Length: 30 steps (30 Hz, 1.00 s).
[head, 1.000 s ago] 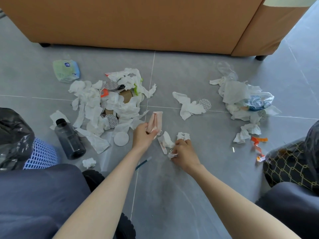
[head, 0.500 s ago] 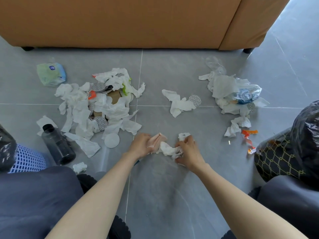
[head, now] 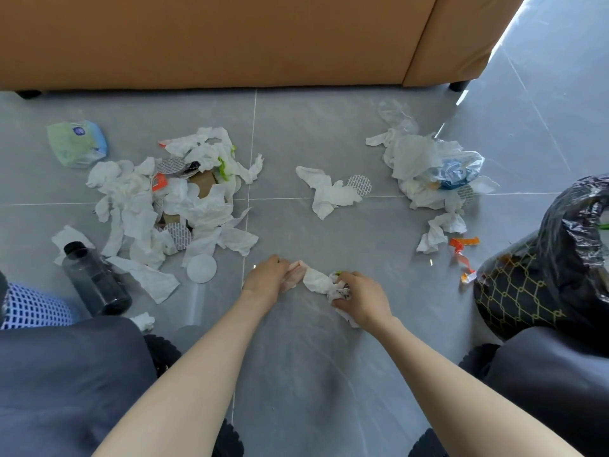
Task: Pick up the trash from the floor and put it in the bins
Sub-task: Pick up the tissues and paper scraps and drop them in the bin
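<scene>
My left hand [head: 265,279] grips a pale pink wrapper [head: 294,274] low over the grey floor. My right hand [head: 362,298] clutches a wad of crumpled white tissue [head: 318,280] and small scraps, close beside the left hand. A large heap of white tissues, foil discs and cardboard [head: 174,206] lies at the left. One loose tissue with a foil disc [head: 329,192] sits in the middle. Another heap of tissues and clear plastic [head: 428,169] lies at the right. A blue lattice bin [head: 33,306] is at the left edge; a patterned bin with a black liner [head: 540,288] stands at the right.
A dark plastic bottle [head: 95,280] lies by the blue bin. A green-blue wipes pack [head: 77,143] sits at far left. Orange wrapper scraps [head: 461,252] lie near the right bin. A brown sofa [head: 230,37] closes off the back. My knees frame the bottom corners.
My left hand has come down from a raised position with the pink wrapper to floor level beside the right hand. The right hand has gathered the loose tissue into its grip.
</scene>
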{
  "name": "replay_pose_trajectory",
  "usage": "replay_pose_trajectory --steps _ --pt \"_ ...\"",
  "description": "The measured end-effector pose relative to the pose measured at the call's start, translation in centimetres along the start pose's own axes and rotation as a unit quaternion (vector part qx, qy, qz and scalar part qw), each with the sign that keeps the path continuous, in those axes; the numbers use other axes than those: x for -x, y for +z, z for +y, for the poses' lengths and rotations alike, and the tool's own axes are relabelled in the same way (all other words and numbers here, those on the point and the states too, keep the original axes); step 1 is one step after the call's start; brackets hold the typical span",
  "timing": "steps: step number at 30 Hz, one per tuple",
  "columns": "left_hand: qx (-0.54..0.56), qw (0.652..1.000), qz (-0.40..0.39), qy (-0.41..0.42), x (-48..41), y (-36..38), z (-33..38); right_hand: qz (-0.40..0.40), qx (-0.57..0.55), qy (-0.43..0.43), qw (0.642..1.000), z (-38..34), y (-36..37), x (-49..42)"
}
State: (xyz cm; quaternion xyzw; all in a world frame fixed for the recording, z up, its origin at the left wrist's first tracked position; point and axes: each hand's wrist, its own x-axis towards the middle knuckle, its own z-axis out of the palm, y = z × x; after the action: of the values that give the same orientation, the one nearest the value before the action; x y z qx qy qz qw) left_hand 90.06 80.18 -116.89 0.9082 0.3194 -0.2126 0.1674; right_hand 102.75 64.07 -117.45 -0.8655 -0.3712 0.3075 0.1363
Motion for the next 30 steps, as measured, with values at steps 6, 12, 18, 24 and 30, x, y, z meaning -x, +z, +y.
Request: replay_pose_trajectory --steps 6,12,18,24,30 --pt "-0.033 0.999 0.003 -0.004 -0.1 0.5 0.0 0.007 -0.086 0.057 0.995 0.7 -0.7 0.6" --pt "-0.036 0.999 0.01 0.008 -0.6 0.3 0.2 0.065 -0.194 0.061 0.977 1.1 -4.1 1.3" --pt "0.13 0.989 0.069 0.004 -1.0 -2.9 3.5 0.147 -0.286 0.012 0.947 0.0 -11.3 2.4" --pt "0.332 0.928 0.16 0.062 -0.4 -11.8 12.0 0.241 -0.279 -0.039 0.929 -0.8 -21.6 5.8" --pt "0.454 0.858 0.168 0.171 1.9 -19.5 20.6 0.348 -0.274 0.025 0.896 3.9 -29.5 11.4"
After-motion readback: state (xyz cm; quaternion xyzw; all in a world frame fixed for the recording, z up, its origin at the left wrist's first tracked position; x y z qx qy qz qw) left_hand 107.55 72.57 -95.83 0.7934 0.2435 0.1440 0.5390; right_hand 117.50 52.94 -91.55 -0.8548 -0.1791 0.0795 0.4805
